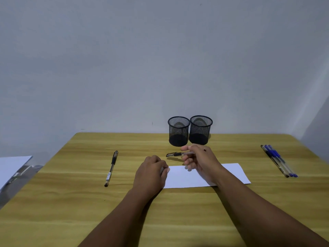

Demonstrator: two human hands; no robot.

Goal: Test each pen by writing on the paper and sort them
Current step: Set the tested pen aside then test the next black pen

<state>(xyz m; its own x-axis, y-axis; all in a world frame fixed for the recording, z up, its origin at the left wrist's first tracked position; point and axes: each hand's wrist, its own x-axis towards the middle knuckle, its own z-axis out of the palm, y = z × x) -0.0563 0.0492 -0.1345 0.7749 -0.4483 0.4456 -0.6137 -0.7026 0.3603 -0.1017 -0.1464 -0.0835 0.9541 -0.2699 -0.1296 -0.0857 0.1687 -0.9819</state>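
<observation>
Your left hand [151, 172], lower centre: fingers curled at the left edge of the paper [204, 176], likely steadying it; whether they pinch anything cannot be told.
Your right hand [201, 161], just above: grips a pen [179, 154] by the barrel, raised over the sheet's far edge, probably for testing. The long axis runs left-right, dark end pointing left.
Upper centre: mesh cups [179, 131], for sorting.
Left: black pen [111, 168].
Right: blue pens [278, 160].

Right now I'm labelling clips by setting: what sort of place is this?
Likely an indoor desk or study corner: a wood-grain table against a bare wall, two mesh pen holders, a paper sheet and pens.
</observation>
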